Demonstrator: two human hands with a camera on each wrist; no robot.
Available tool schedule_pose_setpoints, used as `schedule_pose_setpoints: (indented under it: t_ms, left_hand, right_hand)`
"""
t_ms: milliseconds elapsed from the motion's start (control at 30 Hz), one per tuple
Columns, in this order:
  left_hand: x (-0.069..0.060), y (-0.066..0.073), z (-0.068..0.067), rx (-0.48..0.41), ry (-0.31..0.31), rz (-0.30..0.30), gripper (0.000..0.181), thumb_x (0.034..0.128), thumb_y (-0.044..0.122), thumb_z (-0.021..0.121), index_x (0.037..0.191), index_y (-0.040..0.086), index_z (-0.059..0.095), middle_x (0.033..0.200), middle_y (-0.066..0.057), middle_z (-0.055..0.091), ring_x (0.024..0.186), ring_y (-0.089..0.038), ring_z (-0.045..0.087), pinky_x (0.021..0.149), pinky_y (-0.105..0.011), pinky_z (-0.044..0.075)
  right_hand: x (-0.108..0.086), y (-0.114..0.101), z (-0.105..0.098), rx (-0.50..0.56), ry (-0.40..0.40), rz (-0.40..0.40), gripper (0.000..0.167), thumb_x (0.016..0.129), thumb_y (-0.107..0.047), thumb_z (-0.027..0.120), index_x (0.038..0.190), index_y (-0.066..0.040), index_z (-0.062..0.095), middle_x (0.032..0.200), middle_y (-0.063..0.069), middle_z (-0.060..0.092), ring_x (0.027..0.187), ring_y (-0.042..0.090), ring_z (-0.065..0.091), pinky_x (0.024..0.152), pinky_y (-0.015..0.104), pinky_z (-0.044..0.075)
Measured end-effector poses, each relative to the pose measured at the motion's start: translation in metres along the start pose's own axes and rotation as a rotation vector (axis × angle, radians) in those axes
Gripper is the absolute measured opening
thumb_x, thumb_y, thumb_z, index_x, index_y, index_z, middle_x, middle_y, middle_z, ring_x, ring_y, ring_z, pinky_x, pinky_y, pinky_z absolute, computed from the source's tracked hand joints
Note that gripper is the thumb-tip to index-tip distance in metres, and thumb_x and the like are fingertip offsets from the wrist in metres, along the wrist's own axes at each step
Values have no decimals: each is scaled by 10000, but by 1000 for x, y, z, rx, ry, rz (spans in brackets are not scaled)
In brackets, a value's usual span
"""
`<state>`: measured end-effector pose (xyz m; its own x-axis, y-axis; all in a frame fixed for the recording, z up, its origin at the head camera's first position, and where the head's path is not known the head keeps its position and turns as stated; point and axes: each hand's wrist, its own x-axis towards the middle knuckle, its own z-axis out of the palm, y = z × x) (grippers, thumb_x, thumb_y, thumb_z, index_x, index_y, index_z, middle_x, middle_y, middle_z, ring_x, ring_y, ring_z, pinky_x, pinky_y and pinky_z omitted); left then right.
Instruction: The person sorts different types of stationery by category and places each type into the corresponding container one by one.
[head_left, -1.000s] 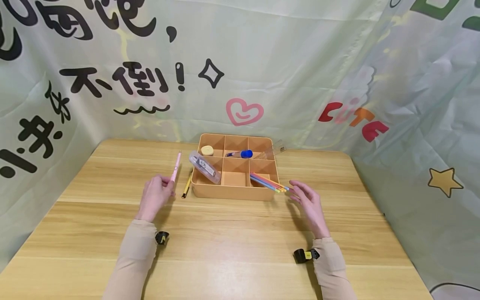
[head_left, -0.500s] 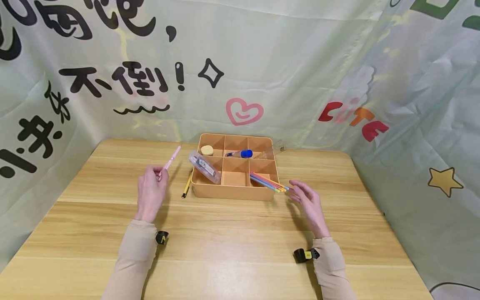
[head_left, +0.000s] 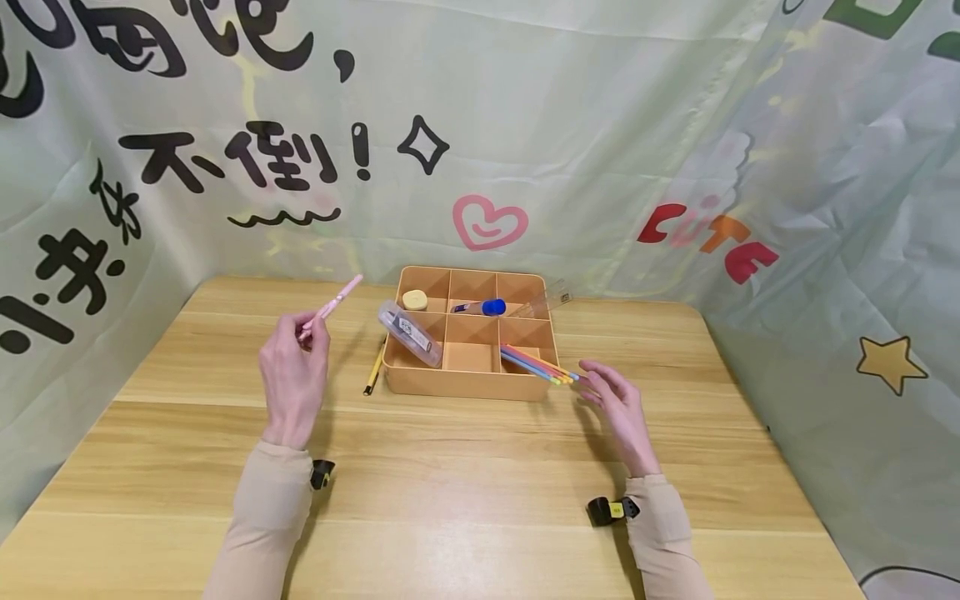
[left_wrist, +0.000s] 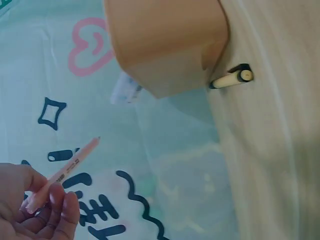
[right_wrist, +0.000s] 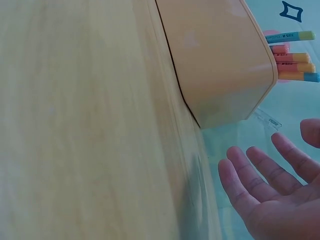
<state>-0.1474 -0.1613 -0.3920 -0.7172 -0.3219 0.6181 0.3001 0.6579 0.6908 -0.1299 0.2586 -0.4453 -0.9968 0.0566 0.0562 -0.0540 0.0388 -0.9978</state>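
Observation:
My left hand (head_left: pixel 294 375) pinches a slim pink pen (head_left: pixel 339 298) between thumb and fingers, above the table left of the organizer. In the left wrist view the pen (left_wrist: pixel 70 170) slants up away from the fingers. The orange-tan organizer box (head_left: pixel 465 383) has several compartments. Beside its right front corner, my right hand (head_left: pixel 618 417) is held with relaxed, spread fingers and nothing in them. Closest to that hand are colorful pens (head_left: pixel 532 363) leaning out of the front right compartment; the right wrist view shows their ends (right_wrist: pixel 295 57).
A yellow-and-black pen (head_left: pixel 373 371) lies left of the box. Inside the box are a clear plastic case (head_left: pixel 410 333), a round cream item (head_left: pixel 414 300), a blue-capped glue stick (head_left: pixel 480 308) and a clear ruler (head_left: pixel 551 297). A printed cloth (head_left: pixel 585 125) hangs behind the wooden table (head_left: pixel 465 483).
My left hand has moved slightly back and left, raising the pink pen, which now tilts more to the right. The right hand has stayed in place.

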Motion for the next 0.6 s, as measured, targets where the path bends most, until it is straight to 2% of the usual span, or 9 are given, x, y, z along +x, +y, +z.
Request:
schedule_pose_setpoints:
  t_ms: [133, 333, 500, 600]
  left_hand:
    - [0, 9, -1, -16, 15, 54, 206, 991, 59, 605, 1080, -120, 654, 907, -276, 690, 724, -338, 624, 670, -10, 333]
    - [-3, 23, 1, -54, 5, 160, 168, 963, 9, 635, 1055, -123, 684, 896, -269, 708, 697, -328, 644, 693, 10, 365]
    - [-8, 34, 5, -75, -52, 219, 149, 944, -5, 658, 1045, -108, 695, 876, -241, 717, 686, -295, 653, 684, -26, 414]
    - [-11, 39, 8, -76, -103, 244, 141, 922, -9, 687, 1035, -93, 699, 872, -217, 720, 686, -261, 655, 661, -77, 464]
  right_hand:
    - [0, 2, -1, -17, -9, 22, 477, 1064, -191, 503, 1391, 152, 450, 1136, -211, 670, 1048, 24, 682, 995, 274, 550]
    - [0, 4, -4, -60, -40, 78, 489, 1069, -254, 498, 1401, 104, 479, 1199, -133, 666, 1114, 80, 683, 1010, 285, 541]
    - [1, 5, -5, -90, -60, 99, 495, 1076, -278, 480, 1418, 79, 484, 1233, -127, 632, 1139, 41, 665, 1035, 264, 523]
    - [2, 6, -6, -116, -70, 105, 495, 1083, -281, 461, 1427, 74, 475, 1329, -23, 590, 1159, 26, 652, 1048, 249, 511]
